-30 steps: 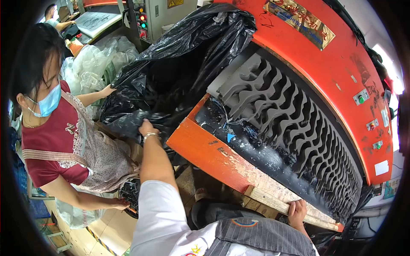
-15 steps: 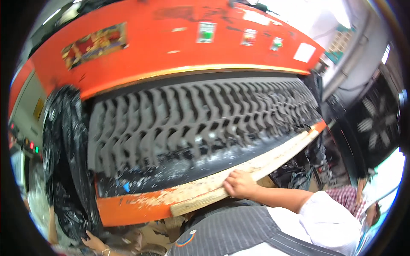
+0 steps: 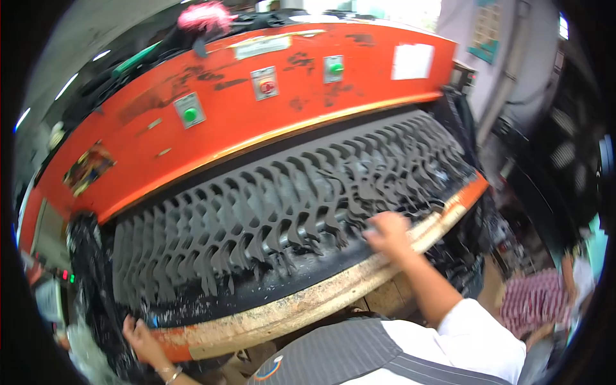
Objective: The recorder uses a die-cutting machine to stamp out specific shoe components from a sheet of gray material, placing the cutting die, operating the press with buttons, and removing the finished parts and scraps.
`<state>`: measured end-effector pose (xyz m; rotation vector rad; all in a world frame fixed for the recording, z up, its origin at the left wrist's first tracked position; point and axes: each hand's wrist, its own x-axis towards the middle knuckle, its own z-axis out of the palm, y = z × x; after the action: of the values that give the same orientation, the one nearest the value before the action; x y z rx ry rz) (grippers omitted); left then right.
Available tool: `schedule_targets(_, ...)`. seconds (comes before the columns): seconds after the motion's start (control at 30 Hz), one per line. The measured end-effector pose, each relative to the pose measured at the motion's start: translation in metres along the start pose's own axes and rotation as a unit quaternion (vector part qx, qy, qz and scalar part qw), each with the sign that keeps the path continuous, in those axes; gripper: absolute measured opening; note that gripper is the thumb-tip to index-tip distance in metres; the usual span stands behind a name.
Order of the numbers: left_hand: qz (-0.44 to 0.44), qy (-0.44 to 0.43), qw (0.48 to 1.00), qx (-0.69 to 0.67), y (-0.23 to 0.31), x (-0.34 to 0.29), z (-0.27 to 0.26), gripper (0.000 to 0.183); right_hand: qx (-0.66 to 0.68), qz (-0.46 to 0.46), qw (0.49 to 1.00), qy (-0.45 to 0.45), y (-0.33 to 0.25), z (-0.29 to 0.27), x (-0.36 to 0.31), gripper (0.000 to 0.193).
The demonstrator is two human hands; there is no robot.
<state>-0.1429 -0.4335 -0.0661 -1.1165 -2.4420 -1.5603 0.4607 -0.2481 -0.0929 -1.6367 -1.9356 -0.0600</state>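
Note:
A dark grey sheet [image 3: 256, 212], cut through with rows of wavy slots, spreads over a black bed [image 3: 256, 298] with pale flecks. Its near border hangs in ragged, curved strips. My right hand [image 3: 388, 232] is above the bed's near side, close to these strips; motion smears its fingers, so I cannot tell whether it holds anything. My left hand [image 3: 137, 335] is at the bed's front left corner, fingers apart, next to the worn orange-and-wood front rail [image 3: 269, 319]. Nothing shows in it. A bracelet circles the left wrist.
Behind the sheet rises an orange machine front [image 3: 224, 122] with green buttons [image 3: 190, 115] and a red one [image 3: 267, 86]. Black plastic [image 3: 93, 282] drapes the left end. A large black fan [image 3: 564, 147] stands right. Another person in a checked garment [image 3: 536, 298] is at the lower right.
My right hand has left the front rail and moved forward and right over the bed. My left hand has risen to the rail's left corner. The whole view has shifted and tilted.

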Motion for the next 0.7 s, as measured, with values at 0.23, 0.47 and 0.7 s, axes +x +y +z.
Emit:
schedule_targets(0.23,-0.057,-0.033,0.992,-0.104,0.09,-0.151,0.121,0.027,-0.037,0.109,0.979,-0.171,0.196,-0.055,0.012,0.073)
schedule_targets(0.47,0.101,-0.134,0.984,0.068,0.16,-0.213,0.193,0.018,0.073,-0.035,0.966,-0.246,0.285,-0.039,0.023,0.058)
schedule_targets(0.7,0.004,-0.127,0.981,0.148,0.145,-0.219,0.177,0.017,0.181,-0.167,0.888,-0.388,0.116,-0.029,0.024,0.044)
